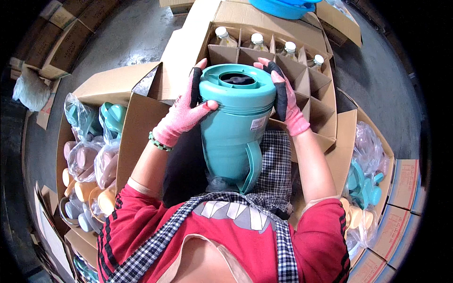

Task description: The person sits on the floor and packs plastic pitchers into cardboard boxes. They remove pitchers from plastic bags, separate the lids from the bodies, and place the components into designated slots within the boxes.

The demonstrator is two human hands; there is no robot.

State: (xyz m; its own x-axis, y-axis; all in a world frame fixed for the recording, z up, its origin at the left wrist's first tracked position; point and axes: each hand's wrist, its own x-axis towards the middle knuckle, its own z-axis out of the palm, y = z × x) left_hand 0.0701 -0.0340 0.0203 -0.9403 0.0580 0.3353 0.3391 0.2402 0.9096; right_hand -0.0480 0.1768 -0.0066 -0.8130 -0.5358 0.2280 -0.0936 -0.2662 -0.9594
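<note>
A large teal pitcher (226, 137) stands upright between my legs, its handle toward me and a small white label on its side. Its round lid (212, 89) has an opening in the middle with something dark inside. My left hand (181, 111), in a pink fingerless glove with black parts, grips the lid's left side, thumb against the rim. My right hand (289, 101), gloved the same way, presses its fingers round the lid's right edge. Just beyond the pitcher is a cardboard box with dividers (309, 108), whose far row holds several clear bottles with white caps (257, 40).
At left an open box (134, 137) holds plastic-wrapped coloured cups or jugs (85, 155). Another open box (344, 137) at right has similar wrapped pieces (361, 184). A blue basin (283, 7) sits at the far end. Stacked cartons (396, 226) stand at lower right.
</note>
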